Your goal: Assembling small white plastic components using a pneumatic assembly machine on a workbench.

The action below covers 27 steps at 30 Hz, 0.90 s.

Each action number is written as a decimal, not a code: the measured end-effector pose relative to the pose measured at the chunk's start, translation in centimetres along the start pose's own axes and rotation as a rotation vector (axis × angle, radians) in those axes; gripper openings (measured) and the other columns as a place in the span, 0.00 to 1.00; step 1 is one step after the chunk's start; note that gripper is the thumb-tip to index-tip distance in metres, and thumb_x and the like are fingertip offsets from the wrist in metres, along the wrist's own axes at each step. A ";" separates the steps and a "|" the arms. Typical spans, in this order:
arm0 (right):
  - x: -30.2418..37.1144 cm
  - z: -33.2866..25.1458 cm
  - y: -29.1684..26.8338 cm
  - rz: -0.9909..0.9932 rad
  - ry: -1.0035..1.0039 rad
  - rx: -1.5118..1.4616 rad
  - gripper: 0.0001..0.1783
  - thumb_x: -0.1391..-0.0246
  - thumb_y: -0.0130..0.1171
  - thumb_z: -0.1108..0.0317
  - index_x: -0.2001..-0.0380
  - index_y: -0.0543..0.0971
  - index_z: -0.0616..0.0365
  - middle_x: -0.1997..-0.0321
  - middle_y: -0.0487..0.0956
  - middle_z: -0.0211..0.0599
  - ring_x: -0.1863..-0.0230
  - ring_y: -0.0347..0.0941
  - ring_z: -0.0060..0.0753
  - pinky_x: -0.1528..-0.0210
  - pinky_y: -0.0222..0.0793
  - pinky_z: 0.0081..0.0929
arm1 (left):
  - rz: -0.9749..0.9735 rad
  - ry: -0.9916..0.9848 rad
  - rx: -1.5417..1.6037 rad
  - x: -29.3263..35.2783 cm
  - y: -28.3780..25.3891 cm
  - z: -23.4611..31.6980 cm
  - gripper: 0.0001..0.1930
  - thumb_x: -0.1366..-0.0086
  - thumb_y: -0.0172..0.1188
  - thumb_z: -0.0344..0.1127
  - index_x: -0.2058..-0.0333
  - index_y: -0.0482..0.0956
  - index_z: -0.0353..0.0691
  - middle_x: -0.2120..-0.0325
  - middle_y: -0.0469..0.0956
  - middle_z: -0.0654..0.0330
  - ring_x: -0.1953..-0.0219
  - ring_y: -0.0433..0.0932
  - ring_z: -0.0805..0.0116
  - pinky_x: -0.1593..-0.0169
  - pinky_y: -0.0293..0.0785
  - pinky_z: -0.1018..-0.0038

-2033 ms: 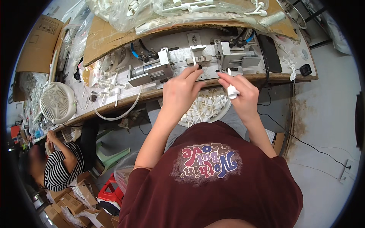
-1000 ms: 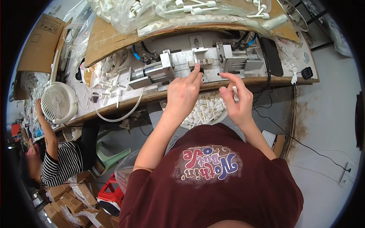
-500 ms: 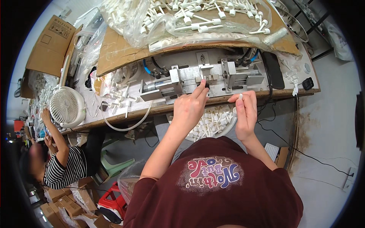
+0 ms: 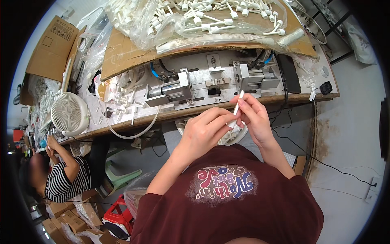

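Observation:
A white plastic stick with a wider cap-like end (image 4: 239,104) is held upright at a slant between my hands, in front of the bench edge. My right hand (image 4: 255,118) pinches its thin shaft between thumb and fingers. At the lower, wider end, my left hand (image 4: 206,131) has its fingertips closed round the piece, partly hiding it. Just beyond stands a metal clamping fixture (image 4: 213,92) with a small block row in its middle and a sliding cylinder on either side. Below my hands, a tub of similar white pieces (image 4: 181,127) is mostly covered.
Cardboard (image 4: 122,61) above the fixture bears a heap of white sticks (image 4: 205,27) in clear plastic. A white fan (image 4: 70,114) stands left, near loose pieces (image 4: 133,110). A phone-like black slab (image 4: 290,74) and cables lie right. A person in stripes (image 4: 69,179) works far left.
My left hand has drawn back from the fixture's middle to meet my right hand. The white stick now stands between both hands, and the fixture's centre is uncovered.

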State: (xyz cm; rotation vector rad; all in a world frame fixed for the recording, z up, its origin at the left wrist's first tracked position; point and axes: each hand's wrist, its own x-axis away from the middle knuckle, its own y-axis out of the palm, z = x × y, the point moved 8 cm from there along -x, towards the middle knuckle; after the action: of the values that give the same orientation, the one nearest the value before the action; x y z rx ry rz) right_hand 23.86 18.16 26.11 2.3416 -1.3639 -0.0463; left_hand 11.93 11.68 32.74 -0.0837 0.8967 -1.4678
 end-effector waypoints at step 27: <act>-1.3 -1.7 0.0 -0.007 -0.228 0.443 0.06 0.42 0.58 0.72 0.63 0.79 0.62 0.71 0.78 0.24 0.70 0.69 0.11 0.68 0.63 0.12 | 0.021 -0.080 -0.602 -1.1 2.6 -6.2 0.12 0.49 0.67 0.32 0.64 0.83 0.40 0.52 0.80 0.58 0.78 0.81 0.63 0.71 0.76 0.72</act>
State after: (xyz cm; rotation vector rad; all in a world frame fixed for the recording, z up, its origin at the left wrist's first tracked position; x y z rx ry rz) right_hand 23.63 19.83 27.42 2.7754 -1.6092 -0.0146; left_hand 10.67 15.92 27.55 -0.5708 1.2428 -1.1245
